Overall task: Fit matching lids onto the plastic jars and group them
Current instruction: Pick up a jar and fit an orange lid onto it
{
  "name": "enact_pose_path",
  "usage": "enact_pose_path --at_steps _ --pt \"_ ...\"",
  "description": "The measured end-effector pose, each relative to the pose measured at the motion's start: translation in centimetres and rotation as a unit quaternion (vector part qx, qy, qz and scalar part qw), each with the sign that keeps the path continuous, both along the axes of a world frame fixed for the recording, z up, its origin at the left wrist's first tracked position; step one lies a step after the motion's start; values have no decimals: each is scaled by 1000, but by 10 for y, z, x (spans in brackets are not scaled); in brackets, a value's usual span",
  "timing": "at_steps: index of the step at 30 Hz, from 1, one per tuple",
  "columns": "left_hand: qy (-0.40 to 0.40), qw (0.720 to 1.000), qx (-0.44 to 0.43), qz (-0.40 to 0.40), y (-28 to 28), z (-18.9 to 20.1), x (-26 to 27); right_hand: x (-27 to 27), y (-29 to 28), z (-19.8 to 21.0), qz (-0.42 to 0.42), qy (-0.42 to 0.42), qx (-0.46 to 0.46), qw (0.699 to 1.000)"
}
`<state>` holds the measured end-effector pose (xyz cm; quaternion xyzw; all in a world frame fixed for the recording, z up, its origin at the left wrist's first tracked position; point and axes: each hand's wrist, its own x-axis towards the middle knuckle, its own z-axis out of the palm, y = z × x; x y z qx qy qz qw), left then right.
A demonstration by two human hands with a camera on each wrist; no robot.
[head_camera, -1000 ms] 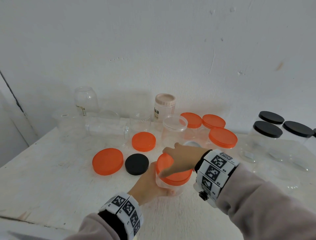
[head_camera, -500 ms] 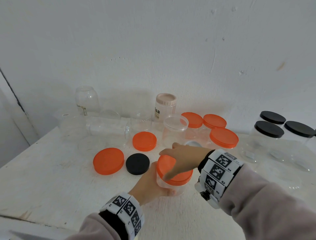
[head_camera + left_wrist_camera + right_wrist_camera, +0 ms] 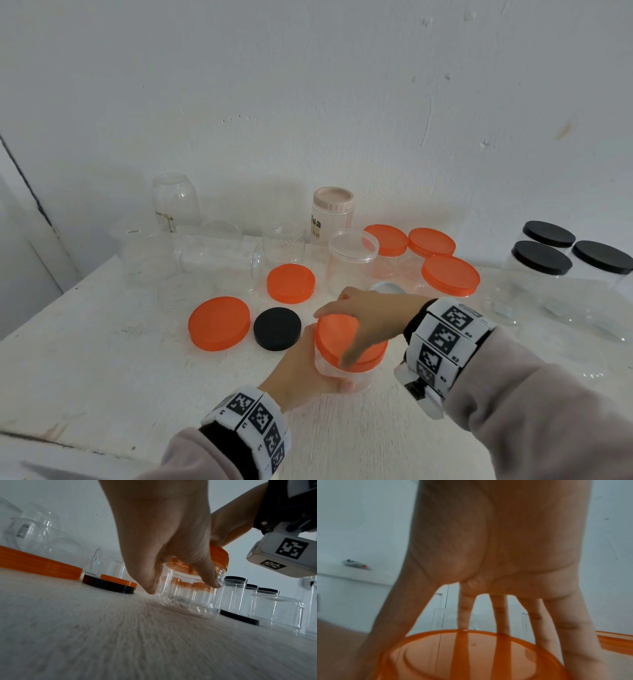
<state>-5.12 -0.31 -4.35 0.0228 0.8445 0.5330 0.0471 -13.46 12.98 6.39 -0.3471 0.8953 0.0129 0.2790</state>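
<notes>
A small clear plastic jar [image 3: 356, 375] [image 3: 187, 599] stands on the white table near its front. My left hand [image 3: 305, 370] [image 3: 171, 555] wraps round the jar's body from the left. An orange lid [image 3: 342, 339] [image 3: 471, 654] [image 3: 220, 555] sits on the jar's mouth. My right hand [image 3: 366, 322] [image 3: 488, 574] comes from above, its fingers and thumb spread round the lid's rim and gripping it. Loose lids lie to the left: a large orange lid [image 3: 219, 323], a black lid [image 3: 277, 329] and a smaller orange lid [image 3: 291, 283].
Three orange-lidded jars [image 3: 448, 277] stand behind my hands, with an open clear jar [image 3: 352, 260] beside them. Black-lidded jars [image 3: 541, 267] group at the right. Several empty clear jars [image 3: 215, 257] and a beige-lidded jar [image 3: 332, 212] line the wall at the back left.
My right hand has turned slightly on the orange lid; the jar and my left hand stay in place.
</notes>
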Motion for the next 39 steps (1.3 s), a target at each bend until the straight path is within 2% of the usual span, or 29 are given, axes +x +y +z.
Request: enact_pose_path --at_steps 6,10,13,20,22,24,26,29,39 --pt "-1 1000 11 -2 -1 -1 1 2 -3 -8 -42 47 17 998" --pt "-10 1000 1 12 0 0 1 3 -5 0 8 11 23 1000" --pt "-9 1000 -6 10 1 1 0 2 -3 0 15 -2 3 1000" --pt "-14 1000 11 14 -1 -6 0 6 -6 -14 -62 91 23 994" --pt "-13 1000 9 14 -1 -7 -1 5 -4 -12 -67 64 34 995" --pt "-20 1000 -2 18 -1 -6 -1 4 -1 -6 -35 26 45 998" --pt "-25 999 -17 23 -1 -5 -2 3 0 -1 0 -5 29 1000" --pt "-22 999 -23 23 0 -3 -1 1 0 -2 8 -14 2 1000" --pt "-23 999 7 25 -2 -6 1 10 -4 -19 -79 78 21 994"
